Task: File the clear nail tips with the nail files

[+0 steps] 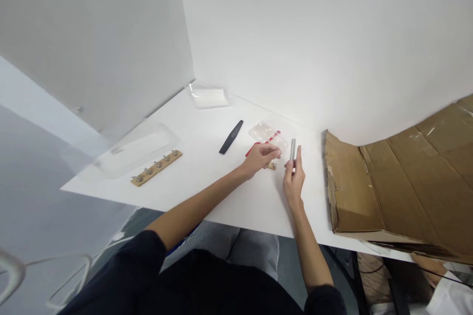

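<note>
My left hand [260, 157] is closed in a pinch above the white table, its fingertips together; whatever they hold is too small to make out. My right hand [294, 181] grips a narrow silver-grey bar [293, 148] that stands up between thumb and fingers. Beneath my left hand a red item [251, 149] shows in part, and a small wooden piece [272, 165] lies between the two hands. Just behind them rests a clear plastic tray [260, 131] with a red-and-white strip [274, 136] across it. A dark, slim, nail-file-shaped piece [231, 137] lies left of my left hand.
On the left is a wooden strip with several metal hooks [157, 168], beside a clear plastic container [142, 145]. A clear package with white contents [210, 98] sits in the back corner. An open cardboard box [354, 192] covers the table's right end. Another person's sleeve [451, 295] shows lower right.
</note>
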A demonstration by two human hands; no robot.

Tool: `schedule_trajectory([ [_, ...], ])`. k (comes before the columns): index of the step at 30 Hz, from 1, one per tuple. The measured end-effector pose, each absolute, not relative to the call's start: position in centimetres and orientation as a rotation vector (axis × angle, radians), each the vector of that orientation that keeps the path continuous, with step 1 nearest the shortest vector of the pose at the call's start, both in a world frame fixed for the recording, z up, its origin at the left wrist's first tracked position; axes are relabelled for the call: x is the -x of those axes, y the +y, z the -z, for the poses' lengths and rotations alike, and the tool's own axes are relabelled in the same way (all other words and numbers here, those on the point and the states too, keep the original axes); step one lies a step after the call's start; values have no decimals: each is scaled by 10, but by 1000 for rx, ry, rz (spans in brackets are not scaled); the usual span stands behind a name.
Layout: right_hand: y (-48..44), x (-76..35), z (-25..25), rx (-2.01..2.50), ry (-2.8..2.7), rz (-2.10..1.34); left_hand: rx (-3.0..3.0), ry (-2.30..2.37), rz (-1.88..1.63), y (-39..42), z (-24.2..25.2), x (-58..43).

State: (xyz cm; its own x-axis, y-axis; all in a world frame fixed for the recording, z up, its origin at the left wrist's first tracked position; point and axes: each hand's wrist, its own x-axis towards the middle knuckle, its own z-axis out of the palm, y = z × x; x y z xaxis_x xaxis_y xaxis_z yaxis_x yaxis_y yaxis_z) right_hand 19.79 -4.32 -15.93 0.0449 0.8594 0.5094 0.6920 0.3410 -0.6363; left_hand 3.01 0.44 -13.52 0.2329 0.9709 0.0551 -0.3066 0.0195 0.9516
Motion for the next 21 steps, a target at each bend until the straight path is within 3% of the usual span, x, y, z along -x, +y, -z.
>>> schedule_trajectory([
  [10, -31, -183, -1, 888, -1379, -175, -1245, 430, -1293, 27, -1, -18],
  [21, -30, -176, -8, 839, -1774, 79, -1339, 604, -1325, 24, -18, 1],
])
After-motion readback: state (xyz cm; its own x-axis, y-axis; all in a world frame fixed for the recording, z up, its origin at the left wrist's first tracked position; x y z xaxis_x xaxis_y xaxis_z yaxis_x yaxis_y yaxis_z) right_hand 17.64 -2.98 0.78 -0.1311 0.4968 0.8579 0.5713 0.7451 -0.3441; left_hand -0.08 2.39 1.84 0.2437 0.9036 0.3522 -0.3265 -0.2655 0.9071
